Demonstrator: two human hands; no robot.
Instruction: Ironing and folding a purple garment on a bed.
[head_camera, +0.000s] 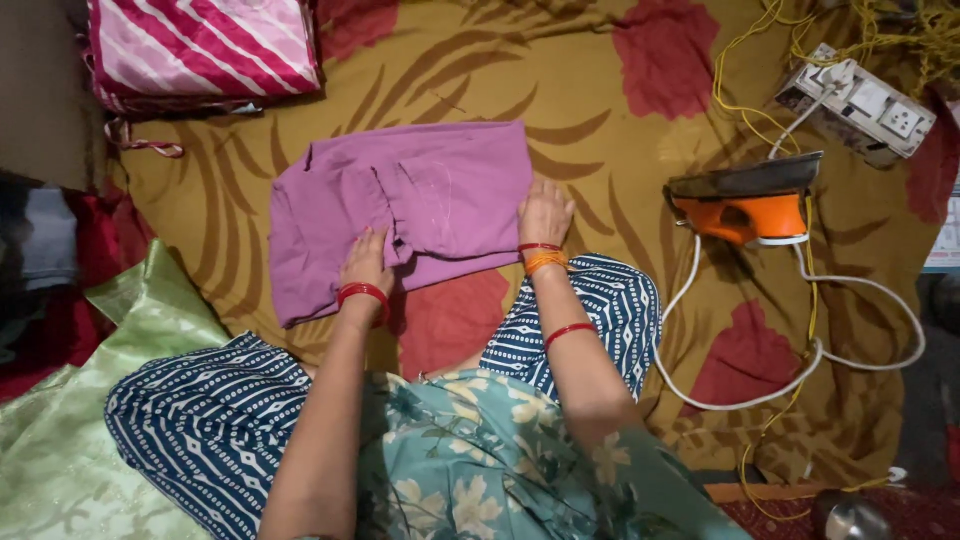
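A plain mauve-purple garment (405, 215) lies at the centre of the frame on a mustard-brown sheet (600, 120) patterned with darker brown curved stripes and large dull-red blotches. In the upper left sits a folded cloth (205, 45) striped in crimson, pink and white, and along the lower left edge spreads a shiny pale-green fabric (60, 430). At the right stands an orange iron (745, 205) with a dark grey soleplate and a white cord (800, 370), near a white socket board (860, 100) and tangled yellow wire (900, 30) in the upper right.
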